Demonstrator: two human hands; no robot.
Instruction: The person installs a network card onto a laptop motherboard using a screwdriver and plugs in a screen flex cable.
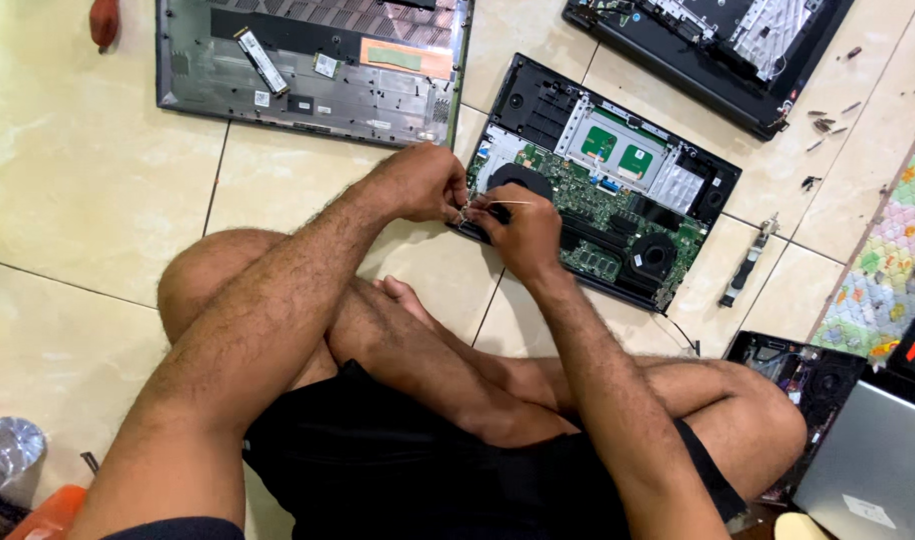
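- Left hand and right hand meet at the near-left corner of the opened laptop base on the tiled floor.
- Both hands pinched narrow on a small metal part at that corner; looks like a hinge piece, too small to be sure.
- Thin light sliver sticks out just past the right hand's fingers; cannot tell what it is.
- Base lies board-up, so fans and green board are exposed right under the hands.
- Removed grey bottom cover lies inside-up beyond the left hand.
- Second dismantled laptop far beyond the right hand.
- Screwdriver right of the right hand, within reach; loose screws further off.
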